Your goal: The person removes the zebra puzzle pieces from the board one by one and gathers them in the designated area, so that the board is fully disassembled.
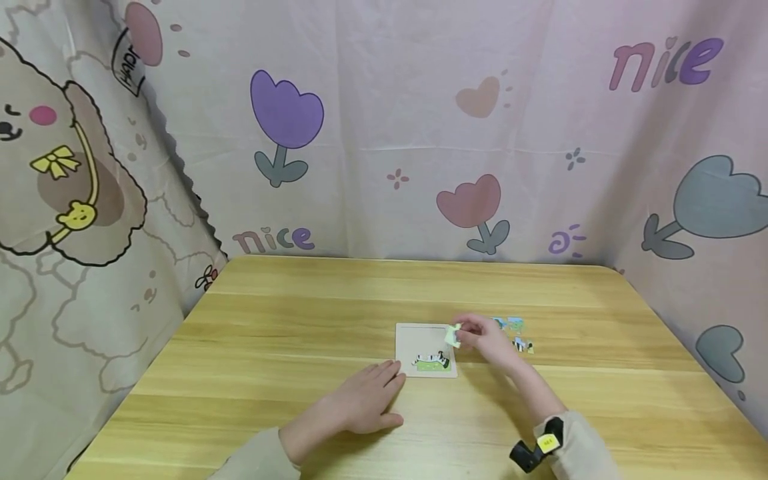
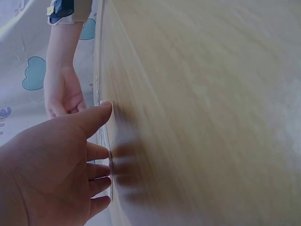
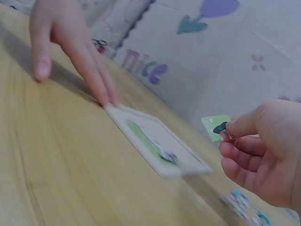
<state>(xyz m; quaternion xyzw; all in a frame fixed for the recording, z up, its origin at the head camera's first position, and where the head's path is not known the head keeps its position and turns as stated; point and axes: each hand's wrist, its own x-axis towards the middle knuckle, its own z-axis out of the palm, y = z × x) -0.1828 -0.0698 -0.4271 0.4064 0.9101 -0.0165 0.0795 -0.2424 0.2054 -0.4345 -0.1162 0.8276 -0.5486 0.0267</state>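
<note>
A small white puzzle tray [image 1: 414,337] lies on the wooden table [image 1: 288,320], with a few green and zebra-patterned pieces set in its lower part. My right hand [image 1: 483,335] pinches a light green puzzle piece [image 1: 453,335] just above the tray's right edge; the piece [image 3: 215,127] shows a dark mark in the right wrist view. My left hand [image 1: 366,400] lies flat on the table with straight fingers, its fingertips [image 3: 110,98] touching the tray's left corner [image 3: 113,109]. Loose puzzle pieces [image 1: 515,333] lie to the right of the tray.
A patterned cloth backdrop [image 1: 420,133] with tulips and the word "nice" walls the table at the back and both sides. A band with a camera sits on my right wrist [image 1: 537,450]. More loose pieces [image 3: 244,207] lie near my right hand.
</note>
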